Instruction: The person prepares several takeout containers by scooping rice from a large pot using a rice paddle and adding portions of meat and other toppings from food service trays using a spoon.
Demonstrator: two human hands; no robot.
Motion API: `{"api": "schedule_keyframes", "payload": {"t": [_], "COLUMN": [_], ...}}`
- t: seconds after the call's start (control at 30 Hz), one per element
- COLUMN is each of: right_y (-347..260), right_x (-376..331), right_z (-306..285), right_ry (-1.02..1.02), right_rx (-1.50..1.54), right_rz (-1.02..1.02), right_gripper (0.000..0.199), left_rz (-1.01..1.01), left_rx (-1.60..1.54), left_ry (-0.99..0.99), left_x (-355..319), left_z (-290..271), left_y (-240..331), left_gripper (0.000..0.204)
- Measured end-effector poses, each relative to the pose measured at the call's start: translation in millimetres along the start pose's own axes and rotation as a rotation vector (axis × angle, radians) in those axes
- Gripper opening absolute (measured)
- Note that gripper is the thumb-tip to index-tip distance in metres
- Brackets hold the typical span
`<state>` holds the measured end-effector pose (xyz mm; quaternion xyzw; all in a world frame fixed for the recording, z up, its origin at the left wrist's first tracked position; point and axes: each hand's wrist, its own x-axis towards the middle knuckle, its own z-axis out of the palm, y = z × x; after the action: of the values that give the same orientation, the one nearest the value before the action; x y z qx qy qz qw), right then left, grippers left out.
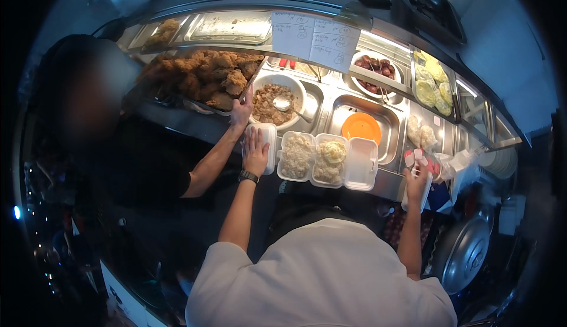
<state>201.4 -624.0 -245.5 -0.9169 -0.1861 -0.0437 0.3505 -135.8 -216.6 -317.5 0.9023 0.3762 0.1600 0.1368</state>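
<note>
My left hand (255, 155) lies flat, fingers stretched out, on the lid of a closed white foam box (269, 135) at the counter's edge. My right hand (417, 176) is at the far right, its fingers closed around a small white-and-pink packet (419, 154). Under that hand shows part of another white foam container (406, 200). Between my hands stands an open foam box of rice (296, 155). Right of it is another open one, where a pale yellow topping (332, 151) sits on the rice and the bare lid (360, 163) is folded out rightward.
A co-worker's hand (241, 114) touches the edge of a tray of fried chicken (204, 76). Behind the boxes are a bowl of chopped food (269, 103) with a spoon, an orange plate (361, 127) and a bowl of dark red pieces (378, 67). A glass-and-metal shelf (413, 99) overhangs the counter.
</note>
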Motion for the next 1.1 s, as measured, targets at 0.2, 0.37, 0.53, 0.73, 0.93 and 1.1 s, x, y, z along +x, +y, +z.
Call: {"api": "schedule_keyframes", "payload": {"t": [0.2, 0.37, 0.53, 0.73, 0.93, 1.1], "right_y": [-174.9, -220.8, -260.6, -306.5, -318.9, -344.3], "right_x": [44.2, 163.8, 176.8, 147.2, 188.4, 180.8], "right_z": [127.3, 307.2, 366.4, 335.6, 409.8, 433.5], "right_ry": [-0.453, -0.415, -0.724, -0.836, -0.737, -0.784], "right_rx": [0.243, 0.013, 0.632, 0.954, 0.208, -0.022], "right_rz": [-0.272, -0.19, 0.401, 0.535, 0.32, 0.233], "right_gripper": [0.039, 0.038, 0.038, 0.043, 0.038, 0.044], "left_rz": [-0.022, 0.025, 0.04, -0.124, -0.229, -0.291], "left_rx": [-0.211, -0.498, -0.67, -0.82, -0.934, -0.954], "left_ry": [-0.046, -0.062, -0.059, 0.003, 0.055, 0.115], "left_x": [15.7, 15.5, -5.8, -29.2, -36.1, -44.7], "left_z": [-21.0, -52.1, -93.3, -131.6, -130.2, -137.2], "left_y": [3.8, 27.3, 25.1, -7.3, -30.5, -17.4], "left_gripper": [0.06, 0.056, 0.056, 0.049, 0.048, 0.047]}}
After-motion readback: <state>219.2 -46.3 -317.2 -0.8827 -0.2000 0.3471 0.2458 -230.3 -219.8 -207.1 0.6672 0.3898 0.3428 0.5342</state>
